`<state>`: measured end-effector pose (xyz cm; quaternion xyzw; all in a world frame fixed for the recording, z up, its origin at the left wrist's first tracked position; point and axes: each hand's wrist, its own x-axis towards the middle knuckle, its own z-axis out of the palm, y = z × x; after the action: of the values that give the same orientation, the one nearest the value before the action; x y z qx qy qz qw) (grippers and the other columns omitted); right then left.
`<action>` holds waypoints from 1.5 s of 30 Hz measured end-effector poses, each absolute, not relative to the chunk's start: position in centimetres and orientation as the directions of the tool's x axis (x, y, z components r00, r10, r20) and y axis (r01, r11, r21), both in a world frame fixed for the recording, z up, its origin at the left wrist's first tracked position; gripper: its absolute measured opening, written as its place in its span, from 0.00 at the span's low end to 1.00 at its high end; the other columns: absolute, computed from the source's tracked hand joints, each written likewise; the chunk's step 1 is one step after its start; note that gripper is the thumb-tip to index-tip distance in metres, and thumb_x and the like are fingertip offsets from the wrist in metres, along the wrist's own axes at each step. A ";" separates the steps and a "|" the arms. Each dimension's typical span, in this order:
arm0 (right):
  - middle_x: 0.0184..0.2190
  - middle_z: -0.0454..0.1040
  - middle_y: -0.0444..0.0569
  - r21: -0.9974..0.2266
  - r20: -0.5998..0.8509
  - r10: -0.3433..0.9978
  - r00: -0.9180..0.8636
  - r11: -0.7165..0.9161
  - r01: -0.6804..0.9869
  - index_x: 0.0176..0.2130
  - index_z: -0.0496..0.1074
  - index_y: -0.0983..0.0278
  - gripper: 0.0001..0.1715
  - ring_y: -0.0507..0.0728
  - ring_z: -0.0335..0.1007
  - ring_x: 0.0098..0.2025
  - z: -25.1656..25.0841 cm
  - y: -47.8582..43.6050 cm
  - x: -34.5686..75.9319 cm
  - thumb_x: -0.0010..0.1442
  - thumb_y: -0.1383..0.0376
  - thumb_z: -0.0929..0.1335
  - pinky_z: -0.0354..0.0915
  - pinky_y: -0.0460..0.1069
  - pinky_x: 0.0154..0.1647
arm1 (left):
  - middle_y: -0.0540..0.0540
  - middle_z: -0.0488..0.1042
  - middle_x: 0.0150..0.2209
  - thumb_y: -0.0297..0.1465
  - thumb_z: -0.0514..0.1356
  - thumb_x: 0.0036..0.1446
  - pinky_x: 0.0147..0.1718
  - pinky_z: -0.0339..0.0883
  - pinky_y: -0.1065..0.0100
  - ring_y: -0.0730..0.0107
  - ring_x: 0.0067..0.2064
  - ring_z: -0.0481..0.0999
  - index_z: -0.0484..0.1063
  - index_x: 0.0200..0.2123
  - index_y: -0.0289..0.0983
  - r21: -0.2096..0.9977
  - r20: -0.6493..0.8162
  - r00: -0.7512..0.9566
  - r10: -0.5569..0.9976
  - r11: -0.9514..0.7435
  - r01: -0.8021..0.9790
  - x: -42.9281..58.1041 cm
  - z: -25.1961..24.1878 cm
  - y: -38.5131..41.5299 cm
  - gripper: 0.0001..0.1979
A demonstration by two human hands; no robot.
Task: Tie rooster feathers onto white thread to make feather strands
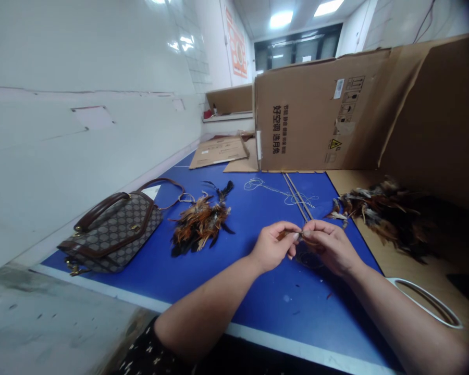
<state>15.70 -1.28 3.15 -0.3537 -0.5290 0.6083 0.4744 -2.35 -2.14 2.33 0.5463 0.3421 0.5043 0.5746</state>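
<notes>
My left hand and my right hand meet fingertip to fingertip above the blue tabletop, both pinched closed. Two straight strands of brown cord run from the foot of the big carton to my fingers, and a short brown bit shows between the fingertips. Exactly how the cord lies in each pinch is hidden. A dark, blurred tangle shows under my right hand. Beyond the hands, a loose pale thread curls on the table. Left of my left hand lies a bunch of brown and black feathers.
A patterned handbag stands at the left. A large carton rises at the back right, with flat cardboard left of it. More feathers lie on cardboard to the right, near a white-rimmed oval. The table's pale edge runs in front.
</notes>
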 end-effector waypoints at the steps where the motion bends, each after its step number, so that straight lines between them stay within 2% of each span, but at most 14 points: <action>1: 0.21 0.64 0.41 -0.982 0.079 0.953 -0.294 0.023 -0.189 0.31 0.74 0.65 0.13 0.48 0.50 0.22 3.0 -1.2 15.8 0.57 0.58 0.75 0.45 0.46 0.24 | 0.50 0.73 0.27 0.43 0.68 0.56 0.21 0.68 0.71 0.76 0.21 0.71 0.75 0.41 0.34 0.974 0.155 0.271 0.950 -0.102 -0.201 -2.4 2.3 -2.1 0.19; 9: 0.21 0.65 0.41 -0.981 0.065 0.947 -0.313 0.003 -0.196 0.33 0.73 0.65 0.14 0.47 0.50 0.21 2.8 -1.1 15.8 0.59 0.57 0.74 0.46 0.46 0.23 | 0.50 0.75 0.27 0.43 0.70 0.54 0.20 0.68 0.72 0.76 0.21 0.73 0.71 0.38 0.35 0.975 0.138 0.350 0.926 -0.064 -0.212 -2.7 2.4 -2.1 0.19; 13: 0.21 0.61 0.38 -0.962 0.097 0.949 -0.300 0.012 -0.273 0.43 0.75 0.64 0.16 0.47 0.47 0.20 3.4 -1.3 15.8 0.61 0.56 0.74 0.46 0.45 0.22 | 0.50 0.76 0.28 0.41 0.71 0.55 0.22 0.71 0.70 0.74 0.21 0.74 0.69 0.40 0.35 0.937 0.155 0.343 0.926 -0.028 -0.348 -2.6 2.1 -1.7 0.19; 16: 0.22 0.63 0.39 -0.979 0.117 0.954 -0.276 0.064 -0.192 0.48 0.76 0.64 0.21 0.47 0.50 0.21 3.5 -1.3 15.7 0.61 0.54 0.75 0.47 0.45 0.22 | 0.50 0.76 0.28 0.39 0.71 0.55 0.23 0.72 0.69 0.73 0.22 0.74 0.68 0.40 0.36 0.903 0.191 0.337 0.922 -0.030 -0.429 -2.5 1.8 -1.4 0.19; 19: 0.26 0.73 0.45 -0.987 0.139 0.942 -0.307 0.107 -0.119 0.42 0.77 0.65 0.19 0.51 0.63 0.25 3.3 -1.3 15.6 0.61 0.52 0.75 0.57 0.47 0.26 | 0.51 0.75 0.26 0.39 0.71 0.56 0.24 0.72 0.69 0.74 0.22 0.73 0.68 0.39 0.36 0.899 0.193 0.342 0.920 -0.026 -0.437 -2.4 1.8 -1.5 0.18; 22: 0.27 0.76 0.47 -0.985 0.162 0.938 -0.305 0.139 -0.098 0.36 0.76 0.64 0.19 0.53 0.69 0.29 3.2 -1.2 15.6 0.61 0.50 0.74 0.64 0.49 0.32 | 0.51 0.75 0.25 0.40 0.72 0.54 0.26 0.71 0.69 0.74 0.23 0.74 0.69 0.39 0.35 0.923 0.148 0.333 0.931 -0.009 -0.384 -2.5 2.2 -2.0 0.19; 25: 0.30 0.78 0.49 -0.982 0.185 0.937 -0.296 0.183 -0.037 0.36 0.77 0.64 0.21 0.54 0.70 0.31 3.1 -1.0 15.8 0.61 0.49 0.74 0.66 0.49 0.35 | 0.50 0.75 0.26 0.40 0.73 0.53 0.30 0.71 0.69 0.74 0.26 0.75 0.72 0.39 0.34 0.942 0.099 0.295 0.950 0.006 -0.335 -2.7 2.5 -2.3 0.19; 27: 0.31 0.78 0.49 -0.970 0.217 0.932 -0.289 0.240 0.048 0.36 0.77 0.64 0.22 0.55 0.70 0.32 3.1 -0.8 16.1 0.61 0.48 0.73 0.66 0.49 0.35 | 0.49 0.76 0.29 0.38 0.74 0.51 0.34 0.71 0.69 0.74 0.30 0.76 0.75 0.37 0.34 0.946 0.121 0.259 0.958 -0.032 -0.322 -2.9 2.6 -2.2 0.17; 30: 0.29 0.76 0.48 -0.912 0.291 0.911 -0.293 0.357 0.203 0.35 0.78 0.65 0.22 0.55 0.67 0.31 3.2 -0.6 16.4 0.63 0.48 0.72 0.64 0.49 0.34 | 0.47 0.78 0.32 0.36 0.75 0.48 0.39 0.70 0.70 0.75 0.33 0.75 0.78 0.35 0.33 0.957 0.153 0.231 0.961 -0.085 -0.279 -3.0 2.3 -1.9 0.16; 32: 0.28 0.75 0.48 -0.871 0.330 0.894 -0.303 0.412 0.267 0.35 0.79 0.65 0.21 0.54 0.66 0.30 3.2 -0.5 16.4 0.64 0.49 0.71 0.63 0.49 0.33 | 0.47 0.78 0.31 0.36 0.75 0.48 0.39 0.69 0.69 0.74 0.33 0.75 0.79 0.35 0.32 0.965 0.119 0.240 0.963 -0.055 -0.257 -3.0 2.1 -1.7 0.16; 35: 0.26 0.74 0.48 -0.869 0.329 0.903 -0.276 0.404 0.285 0.35 0.79 0.65 0.21 0.53 0.64 0.28 2.9 -0.6 16.2 0.64 0.50 0.70 0.61 0.48 0.29 | 0.47 0.78 0.30 0.35 0.76 0.46 0.37 0.69 0.70 0.75 0.31 0.75 0.78 0.34 0.32 0.955 0.061 0.242 0.968 0.014 -0.295 -2.7 1.8 -1.6 0.17; 38: 0.24 0.74 0.46 -0.896 0.302 0.924 -0.234 0.359 0.261 0.35 0.78 0.65 0.21 0.52 0.64 0.24 2.7 -0.9 15.7 0.64 0.50 0.70 0.60 0.48 0.26 | 0.48 0.76 0.30 0.36 0.76 0.46 0.38 0.71 0.68 0.74 0.31 0.76 0.75 0.35 0.32 0.906 0.012 0.274 0.962 0.105 -0.411 -2.4 1.7 -1.8 0.19; 42: 0.23 0.75 0.46 -0.911 0.305 0.915 -0.265 0.361 0.198 0.35 0.77 0.64 0.19 0.54 0.68 0.25 2.8 -1.3 15.2 0.66 0.51 0.69 0.65 0.48 0.28 | 0.49 0.75 0.29 0.39 0.75 0.49 0.34 0.72 0.66 0.69 0.30 0.78 0.68 0.38 0.36 0.831 -0.042 0.401 0.915 0.255 -0.495 -2.3 2.1 -1.8 0.23; 45: 0.28 0.78 0.47 -0.870 0.362 0.892 -0.272 0.428 0.245 0.36 0.77 0.63 0.17 0.55 0.70 0.29 3.1 -1.3 15.2 0.66 0.52 0.69 0.66 0.48 0.33 | 0.51 0.71 0.29 0.37 0.75 0.50 0.28 0.64 0.74 0.78 0.26 0.70 0.65 0.38 0.36 0.805 -0.011 0.433 0.901 0.265 -0.530 -2.4 2.3 -1.8 0.23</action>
<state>15.17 -1.29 3.06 -0.3983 -0.7133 0.3569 0.4529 -2.40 -1.78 2.27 0.3793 0.2445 0.4728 0.7568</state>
